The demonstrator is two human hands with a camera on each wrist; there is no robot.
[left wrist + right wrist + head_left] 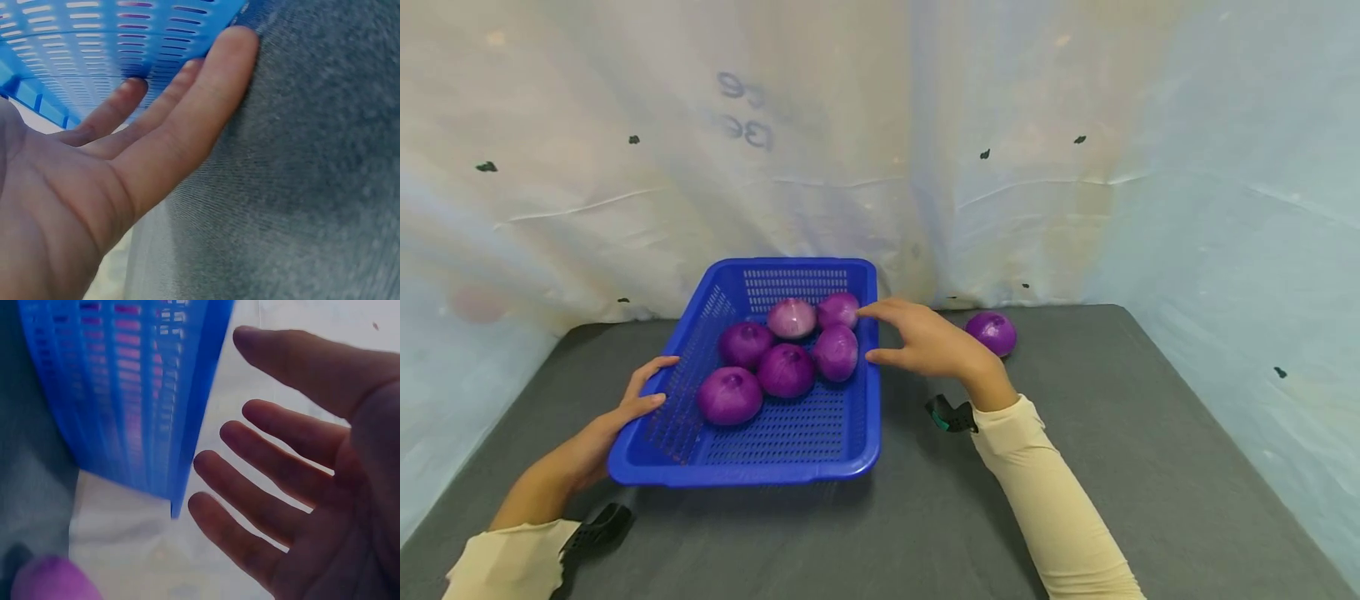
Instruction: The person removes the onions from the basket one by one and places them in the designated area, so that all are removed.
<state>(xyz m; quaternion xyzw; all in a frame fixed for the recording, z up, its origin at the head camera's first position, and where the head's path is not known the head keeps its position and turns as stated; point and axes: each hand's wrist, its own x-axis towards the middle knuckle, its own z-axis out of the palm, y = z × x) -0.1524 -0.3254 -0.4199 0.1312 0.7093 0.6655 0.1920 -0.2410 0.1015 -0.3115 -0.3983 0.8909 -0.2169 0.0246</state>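
Observation:
A blue perforated plastic basket (752, 473) holds several purple onions (786, 371), one of them paler with a whitish shine. On its left side my left hand (610, 425) grips the wall and rim. From the left wrist view, fingers (187, 119) of that hand press against the slotted outside of the basket, low beside the dark surface. My right hand (928, 337) hovers at the right rim, thumb and fingers spread. The right wrist view shows a gap between its fingertips (209, 464) and the basket wall, with nothing held.
One loose purple onion (992, 333) lies on the dark grey table (1120, 450), right of the basket and just beyond my right wrist. A pale plastic sheet (925, 150) hangs behind and at both sides of the table. Black straps (951, 414) sit at both wrists.

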